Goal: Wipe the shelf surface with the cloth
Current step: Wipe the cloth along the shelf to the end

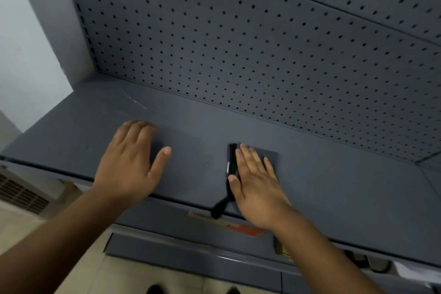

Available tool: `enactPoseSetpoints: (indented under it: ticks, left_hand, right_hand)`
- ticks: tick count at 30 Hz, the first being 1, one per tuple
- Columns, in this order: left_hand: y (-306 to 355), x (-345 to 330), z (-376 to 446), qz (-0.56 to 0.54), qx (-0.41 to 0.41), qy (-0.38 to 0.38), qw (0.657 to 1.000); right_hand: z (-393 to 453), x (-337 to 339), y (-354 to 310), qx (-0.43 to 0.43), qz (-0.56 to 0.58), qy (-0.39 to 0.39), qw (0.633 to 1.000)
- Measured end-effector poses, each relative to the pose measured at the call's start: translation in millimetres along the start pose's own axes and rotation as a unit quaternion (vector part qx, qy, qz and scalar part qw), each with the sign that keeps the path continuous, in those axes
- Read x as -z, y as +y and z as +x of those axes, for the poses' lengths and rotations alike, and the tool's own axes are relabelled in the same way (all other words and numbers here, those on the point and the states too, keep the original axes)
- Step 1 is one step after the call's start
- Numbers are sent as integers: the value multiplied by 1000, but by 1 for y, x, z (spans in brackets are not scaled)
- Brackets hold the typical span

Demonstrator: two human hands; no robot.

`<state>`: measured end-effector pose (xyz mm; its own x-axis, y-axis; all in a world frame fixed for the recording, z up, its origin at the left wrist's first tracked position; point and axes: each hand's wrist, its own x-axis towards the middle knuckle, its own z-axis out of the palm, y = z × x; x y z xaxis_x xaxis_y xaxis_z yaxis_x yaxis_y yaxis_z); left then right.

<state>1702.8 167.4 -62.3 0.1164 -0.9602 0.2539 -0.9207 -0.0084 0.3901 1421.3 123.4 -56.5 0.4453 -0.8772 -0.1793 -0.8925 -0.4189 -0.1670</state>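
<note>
The right hand (256,182) presses flat on the dark cloth (270,156), fingers straight. The left hand (132,162) rests flat on the shelf (334,186), holding nothing. Pale streaks remain at the back left, so wiping looks unfinished.

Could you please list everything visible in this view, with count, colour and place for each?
shelf: one, dark grey-blue, across the middle of the view.
pegboard back panel: one, grey-blue with dark holes, rising behind the shelf.
cloth: one, dark grey, folded flat on the shelf near its front edge, a black strip along its left side.
lower shelf: one, grey-blue, below the front edge.
vent grille: one, beige, lower left.
left hand: flat on the bare shelf, left of the cloth.
right hand: flat, pressing on the cloth.
</note>
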Motion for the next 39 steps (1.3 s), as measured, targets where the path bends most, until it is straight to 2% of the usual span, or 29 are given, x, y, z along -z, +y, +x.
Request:
enactPoseSetpoints:
  ticks: [7, 16, 24, 30, 36, 39]
  left_hand:
    - [-20, 0, 3, 7, 18, -1, 1000]
    - [-15, 5, 3, 5, 35, 0, 999]
    - [-17, 5, 4, 8, 40, -7, 999]
    - [-16, 8, 3, -11, 39, -13, 999]
    - [-25, 10, 5, -46, 0, -39, 998]
    - [-32, 14, 6, -54, -18, -27, 998]
  right_hand:
    - [-8, -4, -9, -7, -10, 1, 1000]
    - [99, 8, 1, -33, 2, 6, 999]
    - [138, 9, 4, -30, -20, 16, 999]
    - [126, 17, -2, -29, -14, 6, 999]
    - [48, 0, -34, 2, 8, -13, 1000]
    - [16, -5, -49, 11, 3, -14, 1000]
